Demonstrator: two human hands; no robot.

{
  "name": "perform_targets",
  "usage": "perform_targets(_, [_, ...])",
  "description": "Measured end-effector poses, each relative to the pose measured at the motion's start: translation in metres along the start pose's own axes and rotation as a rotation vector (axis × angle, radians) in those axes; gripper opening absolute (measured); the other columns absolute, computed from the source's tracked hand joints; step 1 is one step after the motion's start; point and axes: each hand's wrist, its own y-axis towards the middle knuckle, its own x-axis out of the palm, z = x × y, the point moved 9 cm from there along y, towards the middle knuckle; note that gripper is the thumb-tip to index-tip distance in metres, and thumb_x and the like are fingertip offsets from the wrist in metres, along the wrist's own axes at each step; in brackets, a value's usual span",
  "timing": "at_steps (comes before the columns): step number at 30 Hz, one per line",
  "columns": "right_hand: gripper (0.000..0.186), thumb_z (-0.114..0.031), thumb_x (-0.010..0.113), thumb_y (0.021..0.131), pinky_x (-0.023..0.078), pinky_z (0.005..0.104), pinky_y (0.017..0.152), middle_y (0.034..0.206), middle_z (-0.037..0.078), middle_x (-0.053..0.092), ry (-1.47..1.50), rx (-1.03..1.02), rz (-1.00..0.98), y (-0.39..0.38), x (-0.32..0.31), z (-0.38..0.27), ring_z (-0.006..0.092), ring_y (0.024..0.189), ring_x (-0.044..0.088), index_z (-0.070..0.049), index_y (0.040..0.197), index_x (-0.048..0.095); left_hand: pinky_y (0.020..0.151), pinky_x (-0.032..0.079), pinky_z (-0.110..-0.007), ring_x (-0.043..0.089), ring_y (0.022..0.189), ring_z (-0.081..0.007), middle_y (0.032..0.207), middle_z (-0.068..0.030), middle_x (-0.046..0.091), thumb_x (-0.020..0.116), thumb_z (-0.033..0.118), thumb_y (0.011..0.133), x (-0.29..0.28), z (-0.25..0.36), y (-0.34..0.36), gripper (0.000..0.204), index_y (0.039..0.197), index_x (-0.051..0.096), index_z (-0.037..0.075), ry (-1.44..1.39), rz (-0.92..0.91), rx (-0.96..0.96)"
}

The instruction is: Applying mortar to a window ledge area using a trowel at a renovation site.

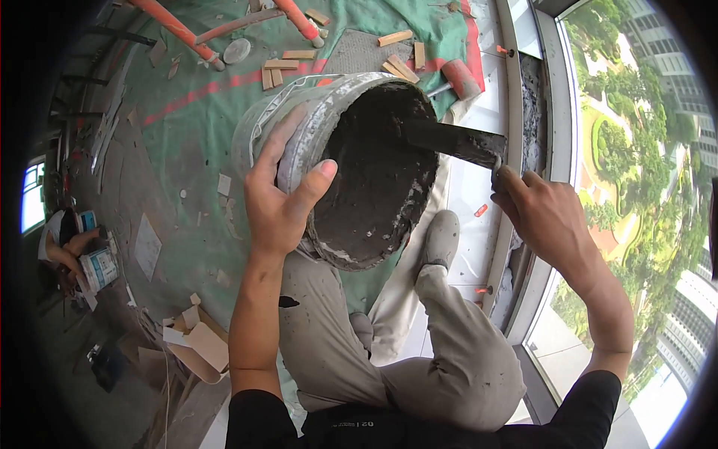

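Note:
A round, mortar-smeared bucket (278, 142) is tipped toward me above my lap, its mouth facing me. Dark grey wet mortar (366, 202) coats its inside. My left hand (284, 183) grips the bucket's left rim, thumb over the edge and fingers round the outer wall. In my right hand (542, 213) is a trowel (464, 142), held near its right end with the fingers closed. The trowel's long flat blade is covered in dark mortar and reaches over the right rim, its far end inside the bucket. My right fingers hide the handle.
Beyond the bucket, a red-headed mallet (460, 78) and several wooden blocks (396, 37) lie on green sheeting (187, 142). Orange metal legs (176, 30) stand at the far left. A window frame (557, 150) runs along my right. An opened cardboard box (206, 348) sits at lower left.

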Motion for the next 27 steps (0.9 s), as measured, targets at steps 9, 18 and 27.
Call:
perform_targets(9, [0.043, -0.042, 0.058, 0.124, 0.054, 0.042, 0.06, 0.076, 0.011, 0.065, 0.598, 0.205, -0.73, -0.033, 0.077, -0.001, 0.0235, 0.059, 0.063, -0.001, 0.126, 0.069, 0.129, 0.046, -0.045, 0.065, 0.149, -0.031, 0.158, -0.0215, 0.071, 0.092, 0.02, 0.095, -0.004, -0.013, -0.015, 0.072, 0.158, 0.067, -0.005, -0.033, 0.028, 0.074])
perform_targets(18, [0.045, -0.04, 0.069, 0.119, 0.057, 0.0454, 0.079, 0.085, 0.015, 0.068, 0.86, 0.036, -0.581, -0.013, 0.056, -0.052, 0.027, 0.074, 0.068, 0.001, 0.138, 0.071, 0.129, 0.046, -0.043, 0.065, 0.147, -0.0284, 0.158, -0.0194, 0.07, 0.09, 0.022, 0.097, -0.028, -0.019, -0.02, 0.072, 0.16, 0.066, -0.005, -0.124, 0.108, 0.069])
perform_targets(27, [0.04, -0.023, 0.069, 0.114, 0.061, 0.0556, 0.091, 0.111, 0.018, 0.082, 0.805, -0.343, -0.257, 0.1, 0.078, -0.108, 0.0458, 0.097, 0.08, 0.0, 0.147, 0.07, 0.129, 0.047, -0.046, 0.064, 0.148, -0.0332, 0.162, -0.0284, 0.063, 0.067, 0.029, 0.105, -0.047, -0.02, 0.011, 0.083, 0.168, 0.044, -0.02, -0.144, 0.123, -0.053])
